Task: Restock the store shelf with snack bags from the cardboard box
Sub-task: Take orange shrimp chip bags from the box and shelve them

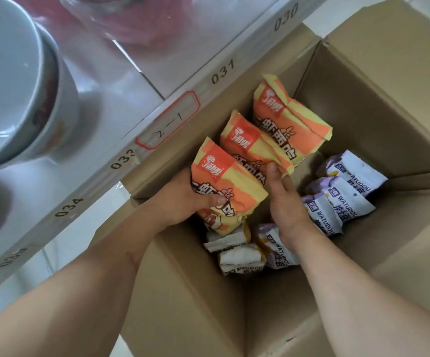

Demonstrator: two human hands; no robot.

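Over the open cardboard box (363, 104), the nearest orange snack bag (224, 186) is gripped by the left hand (183, 199); the right hand (286, 202), fingers extended, is pressed against the orange bags.

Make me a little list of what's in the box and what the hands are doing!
box: open cardboard box beside a numbered shelf edge
orange bags: three, in a row
purple and white bags: several, lower in the box
left hand: grips the nearest orange bag
right hand: thumb touches the middle orange bag
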